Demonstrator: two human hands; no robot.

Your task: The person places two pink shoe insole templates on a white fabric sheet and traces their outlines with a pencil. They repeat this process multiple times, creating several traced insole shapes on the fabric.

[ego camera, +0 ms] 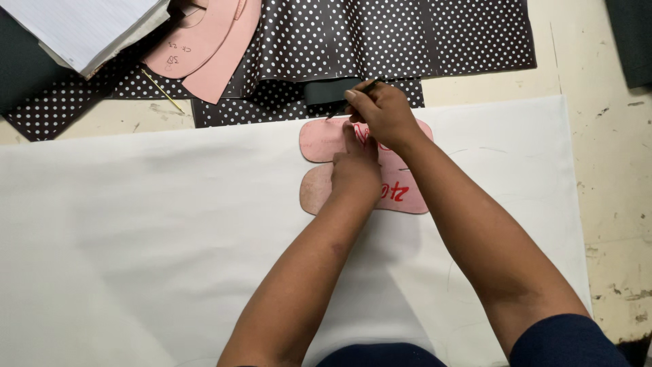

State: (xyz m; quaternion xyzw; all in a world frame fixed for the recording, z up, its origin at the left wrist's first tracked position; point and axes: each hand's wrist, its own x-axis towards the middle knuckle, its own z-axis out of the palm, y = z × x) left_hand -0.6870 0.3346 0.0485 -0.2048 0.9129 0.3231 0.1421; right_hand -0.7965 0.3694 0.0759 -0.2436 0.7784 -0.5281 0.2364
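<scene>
L hand (354, 173) lay flat, fingers pressed down on the pink template (401, 190), prob. to pin it so it wouldn't slide on the white sheet (136, 238). R hand (382, 112) was closed around a thin dark pen (353, 97), tip angled down-left at the template's far edge, apparently tracing the outline; grip was near the tip, likely for control.

Template sat on the sheet near its far edge, about mid-table, flat, touching the sheet. Its lobed shape was partly hidden by both hands, so full outline unclear. From the visible part, long axis seemed to run near-to-far w/ a slight tilt, rounded lobes pointing left.

Beyond the sheet: dotted fabric (407, 34), more pink templates (204, 47) stacked on it, papers (81, 27) at far left.
</scene>
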